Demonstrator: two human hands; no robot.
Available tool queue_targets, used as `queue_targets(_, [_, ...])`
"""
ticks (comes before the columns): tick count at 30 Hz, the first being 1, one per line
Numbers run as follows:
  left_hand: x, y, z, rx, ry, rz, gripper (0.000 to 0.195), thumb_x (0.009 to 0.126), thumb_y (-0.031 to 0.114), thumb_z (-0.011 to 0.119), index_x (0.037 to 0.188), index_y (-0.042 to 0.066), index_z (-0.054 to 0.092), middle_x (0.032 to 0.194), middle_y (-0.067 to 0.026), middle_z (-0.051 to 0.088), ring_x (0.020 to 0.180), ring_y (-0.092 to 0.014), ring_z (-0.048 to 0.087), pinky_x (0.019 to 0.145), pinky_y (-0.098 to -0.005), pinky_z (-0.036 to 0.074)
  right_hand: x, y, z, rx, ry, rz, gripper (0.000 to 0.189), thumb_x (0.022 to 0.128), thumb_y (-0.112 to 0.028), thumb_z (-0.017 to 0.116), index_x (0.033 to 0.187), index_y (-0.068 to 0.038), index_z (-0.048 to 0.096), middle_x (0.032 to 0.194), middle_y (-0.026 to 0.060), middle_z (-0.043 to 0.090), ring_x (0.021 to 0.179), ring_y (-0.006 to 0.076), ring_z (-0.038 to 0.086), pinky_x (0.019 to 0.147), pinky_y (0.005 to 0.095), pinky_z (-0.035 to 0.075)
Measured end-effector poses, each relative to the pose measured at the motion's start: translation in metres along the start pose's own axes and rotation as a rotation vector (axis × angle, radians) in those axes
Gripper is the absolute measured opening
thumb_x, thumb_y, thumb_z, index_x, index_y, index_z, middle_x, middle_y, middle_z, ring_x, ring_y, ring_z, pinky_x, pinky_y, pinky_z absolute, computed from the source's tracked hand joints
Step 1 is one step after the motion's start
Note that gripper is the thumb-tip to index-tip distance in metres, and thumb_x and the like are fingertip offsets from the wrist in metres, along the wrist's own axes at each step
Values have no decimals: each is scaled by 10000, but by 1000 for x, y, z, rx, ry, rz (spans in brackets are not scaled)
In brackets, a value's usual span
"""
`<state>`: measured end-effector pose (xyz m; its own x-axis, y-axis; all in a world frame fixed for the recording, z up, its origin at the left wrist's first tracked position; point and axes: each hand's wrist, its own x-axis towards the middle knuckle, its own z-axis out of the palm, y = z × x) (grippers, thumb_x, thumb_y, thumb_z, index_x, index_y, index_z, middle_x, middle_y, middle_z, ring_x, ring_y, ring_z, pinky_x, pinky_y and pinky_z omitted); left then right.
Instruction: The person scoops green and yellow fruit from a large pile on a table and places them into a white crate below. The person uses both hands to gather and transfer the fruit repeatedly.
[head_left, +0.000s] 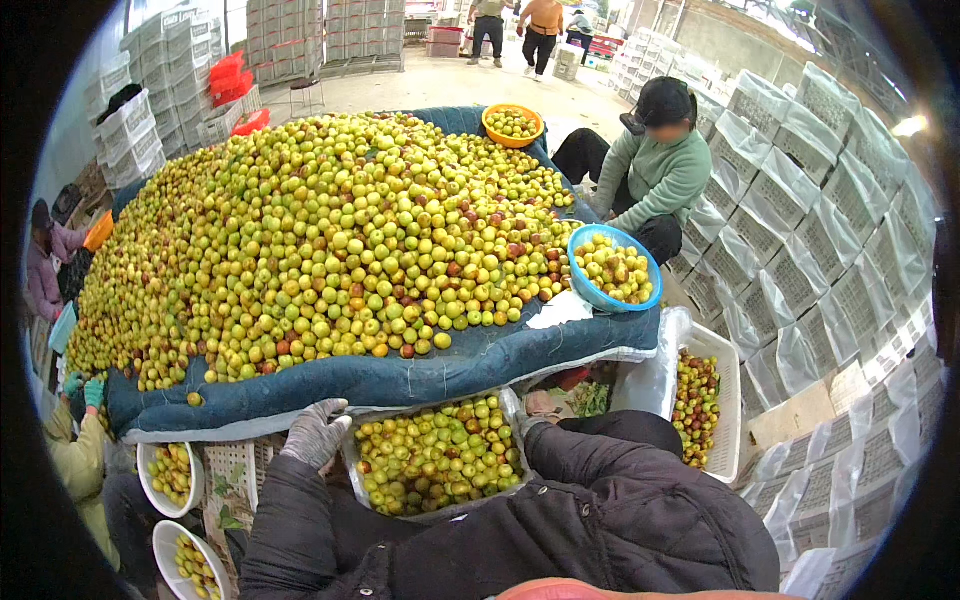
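Observation:
A plastic-lined crate (517, 450) full of yellow-green and reddish jujubes (442, 457) stands before me, under the front edge of the padded table. My left hand (315, 435), in a grey glove, is beside the crate's left rim with thumb and forefinger apart. Nothing shows between those fingers; the rest are partly hidden. At the crate's right rim is my right hand (534, 421), mostly covered by my dark sleeve, so its grip is unclear. A large heap of jujubes (337, 247) covers the blue quilted cloth (390, 382) beyond.
A blue basin (652, 289) and an orange basin (517, 139) hold jujubes. Right of me is a white crate (724, 405) of redder fruit; white tubs (193, 480) stand left. Co-workers (667, 165) sit around the heap. Stacked lined crates (795, 217) line the right side.

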<state>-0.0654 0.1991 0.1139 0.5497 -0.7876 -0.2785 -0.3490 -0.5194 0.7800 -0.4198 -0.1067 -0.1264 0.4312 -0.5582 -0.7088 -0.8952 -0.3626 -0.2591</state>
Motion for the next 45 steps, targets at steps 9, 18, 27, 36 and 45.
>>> queue_targets(9, [35, -5, 23, 264, -99, 11, 409, 975, 198, 682, 1342, 21, 639, 1284, -177, 700, 1190, -302, 665, 1017, -374, 517, 2, -34, -23, -22, -11, -138, 563, 963, -493, 590, 1303, -49, 648, 1233, 211, 662, 1132, 377, 654, 997, 465, 504])
queue_targets(18, [-32, 23, 113, 861, -441, 81, 527, 991, 366, 665, 1427, 76, 598, 1355, -209, 661, 1239, -351, 647, 1051, -431, 500, -21, -46, 18, -138, 22, -428, 424, 945, -455, 651, 1211, -140, 749, 1107, 151, 761, 1044, 352, 709, 953, 482, 538])
queue_targets(27, [-133, 17, 186, 735, -768, 152, 350, 994, 185, 621, 1337, 138, 678, 1229, -140, 736, 1110, -307, 711, 965, -408, 548, -132, -21, -168, -534, 634, -634, 193, 918, -211, 600, 983, -115, 754, 944, 135, 745, 956, 330, 731, 843, 450, 580])
queue_targets(36, [-100, 50, 165, 248, -480, 118, 376, 1000, 173, 634, 1349, 33, 648, 1215, -179, 723, 1124, -241, 673, 1007, -358, 516, -69, 101, -248, 1888, 758, -72, 373, 1074, -351, 533, 1238, -34, 641, 1141, 149, 698, 987, 300, 672, 806, 423, 550])
queue_targets(45, [13, 46, 173, 102, -813, 1, 502, 1032, 297, 626, 1442, 15, 554, 1402, -233, 619, 1312, -340, 584, 1102, -405, 457, -55, 120, -287, 2057, 958, 153, 373, 1040, -400, 620, 1284, -118, 625, 1045, 68, 675, 845, 245, 631, 754, 423, 562])
